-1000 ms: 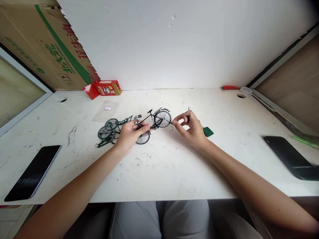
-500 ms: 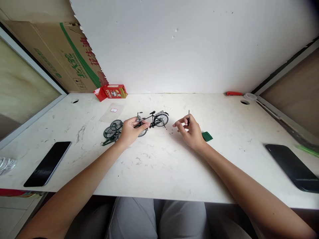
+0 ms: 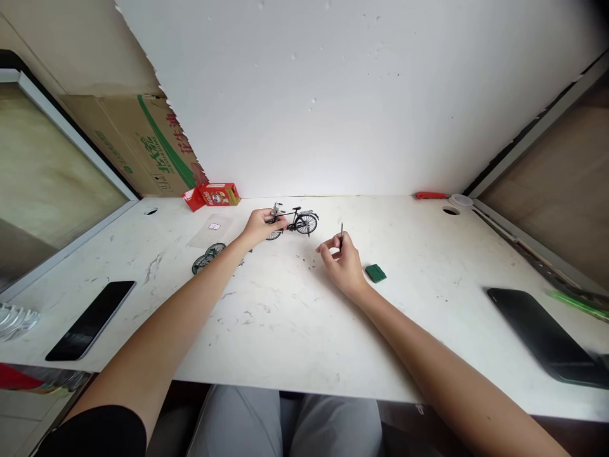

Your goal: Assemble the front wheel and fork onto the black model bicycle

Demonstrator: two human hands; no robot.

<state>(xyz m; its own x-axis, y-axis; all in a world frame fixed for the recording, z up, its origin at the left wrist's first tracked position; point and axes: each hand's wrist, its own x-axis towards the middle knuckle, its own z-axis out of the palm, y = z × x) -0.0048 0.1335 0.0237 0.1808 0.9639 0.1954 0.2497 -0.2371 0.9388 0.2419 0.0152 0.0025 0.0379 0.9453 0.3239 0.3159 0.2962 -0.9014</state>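
Note:
My left hand (image 3: 261,228) grips a black model bicycle (image 3: 297,222) by its front end, and the fingers cover part of the front wheel. The bicycle stands upright, its rear wheel pointing right. To its right, my right hand (image 3: 343,260) is closed around a small screwdriver (image 3: 341,232), whose thin shaft points upward. Between the hands, tiny dark bits (image 3: 309,263) lie on the table. A second, green model bicycle (image 3: 205,259) lies partly hidden behind my left forearm. Just right of my right hand is a flat green piece (image 3: 375,273).
A clear plastic bag (image 3: 209,232) with a label and a red box (image 3: 219,195) are at the back left. One phone (image 3: 90,320) lies left; a black flat object (image 3: 542,333) lies right. A red-handled tool (image 3: 431,196) rests by the back wall.
My left hand has carried the black bicycle farther from me. My right hand stays beside it with the screwdriver. The view has shifted, and my left forearm now covers more of the green bicycle.

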